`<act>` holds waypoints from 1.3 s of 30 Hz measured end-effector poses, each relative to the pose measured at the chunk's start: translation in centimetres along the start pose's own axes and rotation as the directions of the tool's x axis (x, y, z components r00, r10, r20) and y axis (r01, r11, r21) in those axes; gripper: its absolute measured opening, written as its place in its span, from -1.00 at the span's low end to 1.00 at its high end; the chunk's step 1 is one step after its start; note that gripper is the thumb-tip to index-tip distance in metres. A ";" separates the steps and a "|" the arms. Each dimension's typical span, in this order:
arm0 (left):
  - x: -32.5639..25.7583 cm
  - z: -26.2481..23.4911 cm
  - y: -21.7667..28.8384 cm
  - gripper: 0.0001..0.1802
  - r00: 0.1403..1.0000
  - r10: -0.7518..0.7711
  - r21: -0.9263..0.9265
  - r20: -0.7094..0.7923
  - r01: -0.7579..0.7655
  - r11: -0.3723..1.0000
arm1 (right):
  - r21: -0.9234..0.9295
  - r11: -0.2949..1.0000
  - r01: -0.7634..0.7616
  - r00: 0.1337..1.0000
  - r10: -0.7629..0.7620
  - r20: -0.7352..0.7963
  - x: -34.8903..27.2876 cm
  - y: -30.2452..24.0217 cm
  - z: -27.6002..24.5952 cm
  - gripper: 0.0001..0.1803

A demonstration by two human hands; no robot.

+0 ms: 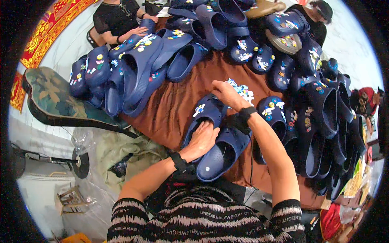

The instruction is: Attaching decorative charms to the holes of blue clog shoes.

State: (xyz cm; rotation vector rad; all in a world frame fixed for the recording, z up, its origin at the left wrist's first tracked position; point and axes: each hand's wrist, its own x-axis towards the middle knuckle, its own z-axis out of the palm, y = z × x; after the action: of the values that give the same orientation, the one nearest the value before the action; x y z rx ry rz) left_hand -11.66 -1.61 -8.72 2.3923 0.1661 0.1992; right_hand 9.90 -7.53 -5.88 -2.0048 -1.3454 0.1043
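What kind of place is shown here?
Probably a small workshop for decorating footwear: piles of navy blue foam clogs cover a brown cloth-covered table, small colourful plastic charms lie ready, and other seated people work nearby.

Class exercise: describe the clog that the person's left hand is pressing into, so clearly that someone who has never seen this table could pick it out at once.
Start at the brown cloth covering the table, ringed by heaps of navy clogs. Near its front edge two clogs lie side by side, apart from the heaps, under the person's hands. The decorated clog is the left one: the left hand reaches into its opening and it carries a charm on top, while the plain clog beside it has none.
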 end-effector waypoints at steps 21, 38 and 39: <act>0.0 1.2 -1.5 -0.68 0.991 0.133 0.034 0.029 -0.134 0.990 | -0.585 0.805 0.098 0.866 0.221 0.449 1.6 -10.5 3.0 -0.37; -0.3 -0.5 0.0 -0.64 0.998 -0.010 0.049 0.056 0.007 0.999 | -0.591 0.781 0.204 0.925 0.044 0.377 0.9 -10.3 3.1 -0.78; -0.4 -0.5 -0.1 -0.63 0.998 0.013 0.048 0.055 -0.016 0.999 | -0.564 0.795 0.224 0.918 0.023 0.397 0.8 -10.0 3.0 -0.70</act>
State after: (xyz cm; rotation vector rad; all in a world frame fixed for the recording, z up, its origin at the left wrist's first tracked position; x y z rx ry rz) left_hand -12.13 -1.23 -8.47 2.4446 0.1296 0.1380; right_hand 1.16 -3.24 -1.91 -2.5222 -1.9248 0.0177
